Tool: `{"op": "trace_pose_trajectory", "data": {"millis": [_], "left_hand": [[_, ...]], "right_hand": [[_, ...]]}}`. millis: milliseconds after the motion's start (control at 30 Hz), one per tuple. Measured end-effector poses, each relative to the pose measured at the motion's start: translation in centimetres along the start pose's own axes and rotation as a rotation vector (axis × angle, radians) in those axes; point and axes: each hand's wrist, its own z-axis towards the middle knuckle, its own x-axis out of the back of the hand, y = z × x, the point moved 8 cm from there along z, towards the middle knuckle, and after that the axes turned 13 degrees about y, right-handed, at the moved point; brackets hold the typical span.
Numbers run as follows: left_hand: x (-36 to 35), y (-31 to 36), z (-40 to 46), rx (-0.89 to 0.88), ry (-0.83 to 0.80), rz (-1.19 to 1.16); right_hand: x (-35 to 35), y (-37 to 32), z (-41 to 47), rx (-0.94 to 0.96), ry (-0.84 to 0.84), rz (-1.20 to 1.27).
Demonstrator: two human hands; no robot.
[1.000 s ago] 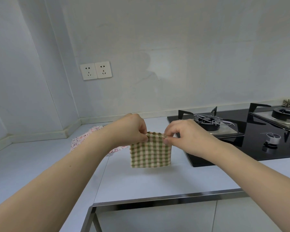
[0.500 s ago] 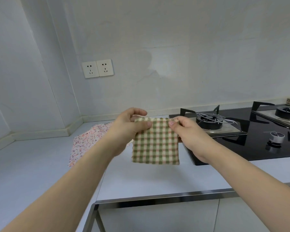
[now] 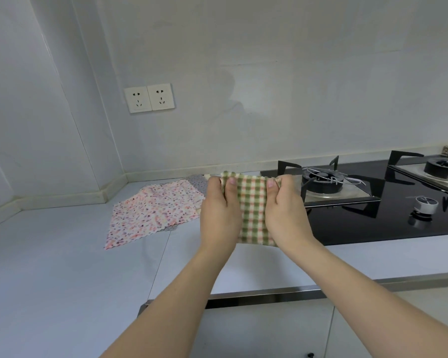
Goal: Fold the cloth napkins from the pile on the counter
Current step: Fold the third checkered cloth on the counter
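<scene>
hands: left hand [image 3: 219, 210] and right hand [image 3: 285, 210] pinch the green checked napkin's [image 3: 252, 210] top corners
handling: light, limp; take it by the corners
pile: floral napkins [image 3: 153, 210] on the surface [image 3: 62, 267]

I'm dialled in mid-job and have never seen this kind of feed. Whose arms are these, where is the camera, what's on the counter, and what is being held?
There is no machine: a person works with bare hands, and one wide-angle camera on their head looks forward and down, so the arms enter from the bottom edge. The left hand and right hand each grip a side of a green checked napkin, thumbs on its near face, holding it above the pale counter. To the left a pile of napkins lies on the counter, a pink speckled one on top. To the right is a black gas hob. Two wall sockets sit above.
</scene>
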Motion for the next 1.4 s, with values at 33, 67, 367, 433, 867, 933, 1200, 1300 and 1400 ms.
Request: {"op": "trace_pose_trajectory", "data": {"millis": [33, 67, 367, 433, 867, 933, 1200, 1300, 1400], "left_hand": [[0.0, 0.0, -0.1, -0.036, 0.014, 0.032], [0.0, -0.1, -0.1, -0.072, 0.025, 0.059], [-1.3, -1.9, 0.1, 0.006, -0.006, 0.012], [-2.6, -3.2, 1.3, 0.131, -0.050, -0.018], [-16.2, -9.0, 12.9, 0.527, -0.247, 0.002], [-18.5, -5.8, 13.9, 0.556, -0.265, -0.028], [-29.4, 8.5, 13.0, 0.625, -0.444, -0.048], [-34.9, 12.8, 11.0, 0.592, -0.506, -0.015], [-40.7, 16.2, 8.2, 0.589, -0.521, -0.032]], "right_hand": [[-0.1, 0.1, -0.1, 0.010, 0.002, -0.004], [-0.1, 0.2, -0.1, 0.013, 0.002, -0.005], [-1.4, 2.4, 0.2, -0.115, -0.058, 0.103], [-2.8, 4.0, 1.5, -0.220, -0.099, 0.147], [-10.2, 11.3, 16.3, -0.768, -0.255, 0.152], [-7.6, 9.7, 19.2, -0.798, -0.230, 0.107], [7.4, 7.7, 30.3, -0.882, -0.067, -0.015], [13.1, 9.9, 33.9, -0.911, -0.024, -0.003], [18.4, 13.3, 36.8, -0.980, -0.035, 0.061]]}}
